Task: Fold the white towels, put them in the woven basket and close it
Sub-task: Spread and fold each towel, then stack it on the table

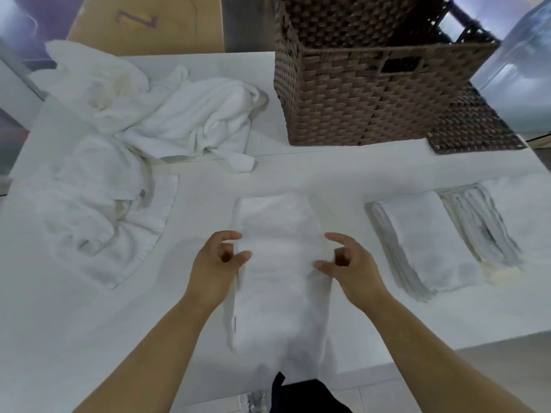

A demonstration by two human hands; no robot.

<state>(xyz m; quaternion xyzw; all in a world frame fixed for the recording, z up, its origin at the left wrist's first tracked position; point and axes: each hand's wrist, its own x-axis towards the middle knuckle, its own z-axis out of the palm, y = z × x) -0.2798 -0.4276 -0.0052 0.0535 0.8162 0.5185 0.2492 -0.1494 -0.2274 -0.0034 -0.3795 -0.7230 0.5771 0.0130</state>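
A long white towel [280, 293], folded into a narrow strip, lies in the middle of the white table [387, 317] and hangs over its near edge. My left hand [216, 263] pinches the strip's left edge about halfway along, thumb and forefinger curled round it. On the opposite edge, my right hand [348, 263] grips the same way. The brown woven basket [372, 99] stands open at the back right, and its lid [474, 126] lies flat just to its right. Two folded towels [426, 242] lie side by side to the right of my hands.
Several crumpled white towels [179, 120] are heaped over the left and back left of the table. A cardboard box [143, 22] stands behind them. A clear plastic container [524, 64] is at the far right. The table's near edge runs below my forearms.
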